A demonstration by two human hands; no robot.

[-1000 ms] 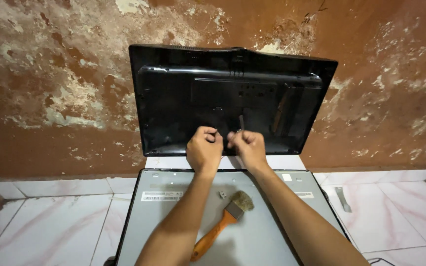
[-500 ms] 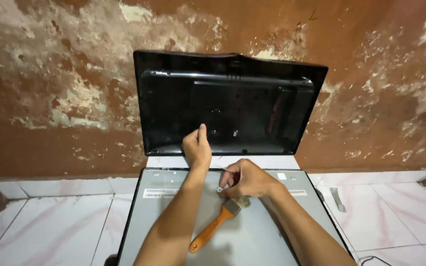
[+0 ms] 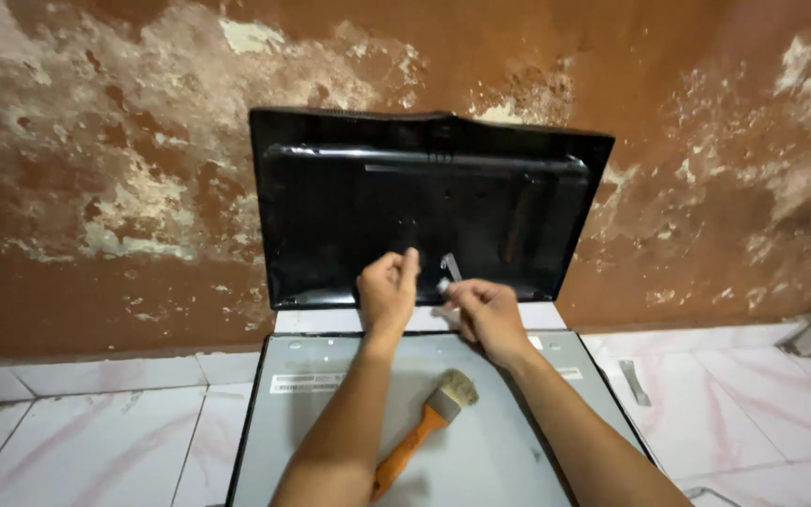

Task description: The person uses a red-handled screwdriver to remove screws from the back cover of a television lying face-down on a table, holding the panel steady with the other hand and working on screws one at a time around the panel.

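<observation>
Back cover already off, leaning upright against wall beyond both hands. Right hand pinching small metal piece; left hand loosely curled, holding nothing, just beside. Grey panel lying exposed beneath wrists, brush resting on it, unused. Further stripping apparently remaining.

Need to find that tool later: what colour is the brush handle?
Orange, on the brush lying on the grey panel; head view.
</observation>
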